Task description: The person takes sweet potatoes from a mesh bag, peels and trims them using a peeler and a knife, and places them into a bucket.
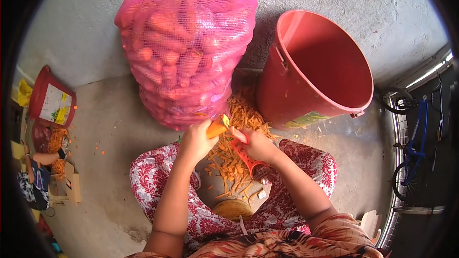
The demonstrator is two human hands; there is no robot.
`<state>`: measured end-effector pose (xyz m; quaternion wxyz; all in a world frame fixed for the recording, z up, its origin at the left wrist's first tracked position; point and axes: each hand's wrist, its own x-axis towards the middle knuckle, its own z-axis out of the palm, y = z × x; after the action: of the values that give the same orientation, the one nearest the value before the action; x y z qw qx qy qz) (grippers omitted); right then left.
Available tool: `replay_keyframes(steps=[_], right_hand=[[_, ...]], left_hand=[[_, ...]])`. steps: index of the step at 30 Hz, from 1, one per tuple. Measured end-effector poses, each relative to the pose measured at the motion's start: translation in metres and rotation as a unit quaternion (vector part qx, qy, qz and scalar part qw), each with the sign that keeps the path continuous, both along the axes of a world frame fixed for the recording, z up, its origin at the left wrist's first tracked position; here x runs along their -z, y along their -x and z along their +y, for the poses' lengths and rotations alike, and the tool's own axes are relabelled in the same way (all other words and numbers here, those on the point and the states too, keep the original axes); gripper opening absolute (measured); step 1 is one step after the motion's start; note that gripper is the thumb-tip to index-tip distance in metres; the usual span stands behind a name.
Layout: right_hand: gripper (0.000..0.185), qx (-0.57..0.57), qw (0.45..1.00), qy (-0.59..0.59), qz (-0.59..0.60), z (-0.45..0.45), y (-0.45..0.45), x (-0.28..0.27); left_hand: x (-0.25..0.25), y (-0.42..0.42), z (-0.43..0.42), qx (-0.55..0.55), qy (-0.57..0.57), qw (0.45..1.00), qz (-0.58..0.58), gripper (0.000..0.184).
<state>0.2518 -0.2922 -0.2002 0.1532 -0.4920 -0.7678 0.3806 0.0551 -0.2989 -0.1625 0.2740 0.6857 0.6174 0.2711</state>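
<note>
Between my knees, my left hand (197,141) is closed round an orange carrot (217,128), whose yellowish-green end points up and to the right. My right hand (260,145) grips a peeler (239,135) close to that end; whether the two touch is hard to tell. Beneath the hands, a heap of orange peelings (234,160) covers the floor. Below my right hand lies a red perforated basket (246,158), partly hidden. A pink mesh sack (186,52) full of carrots stands just beyond my hands.
A large red bucket (270,86) stands at the right of the sack, against the wall. Another red bucket (52,100) and a seated person (36,177) are at the far left. A blue bicycle (415,148) is at the far right.
</note>
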Motion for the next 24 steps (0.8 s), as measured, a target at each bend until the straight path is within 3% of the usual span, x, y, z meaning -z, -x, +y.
replay_keyframes(steps=[7, 14, 16, 17, 20, 24], right_hand=[[0.017, -0.013, 1.000, -0.015, -0.005, 0.002, -0.002, 0.003], [0.016, 0.066, 0.996, -0.005, -0.056, 0.002, 0.004, 0.008], [0.015, 0.105, 0.993, 0.043, -0.027, 0.008, 0.001, 0.025], [0.018, 0.121, 0.985, 0.024, -0.121, 0.013, 0.000, 0.036], [0.019, 0.100, 0.989, 0.042, -0.098, 0.016, 0.002, 0.047], [0.017, 0.073, 0.990, 0.037, -0.116, 0.007, 0.009, 0.022]], left_hand=[[0.000, 0.004, 0.000, 0.035, 0.032, 0.999, -0.004, 0.027], [0.006, 0.008, -0.002, 0.044, 0.067, 0.996, -0.039, 0.032], [-0.012, -0.002, -0.010, 0.144, 0.026, 0.988, 0.051, 0.025], [-0.011, -0.011, -0.017, 0.150, -0.012, 0.988, 0.023, 0.025], [0.003, -0.007, -0.013, 0.065, 0.025, 0.998, -0.009, 0.024], [-0.005, -0.001, -0.004, 0.003, 0.000, 0.998, -0.058, 0.023]])
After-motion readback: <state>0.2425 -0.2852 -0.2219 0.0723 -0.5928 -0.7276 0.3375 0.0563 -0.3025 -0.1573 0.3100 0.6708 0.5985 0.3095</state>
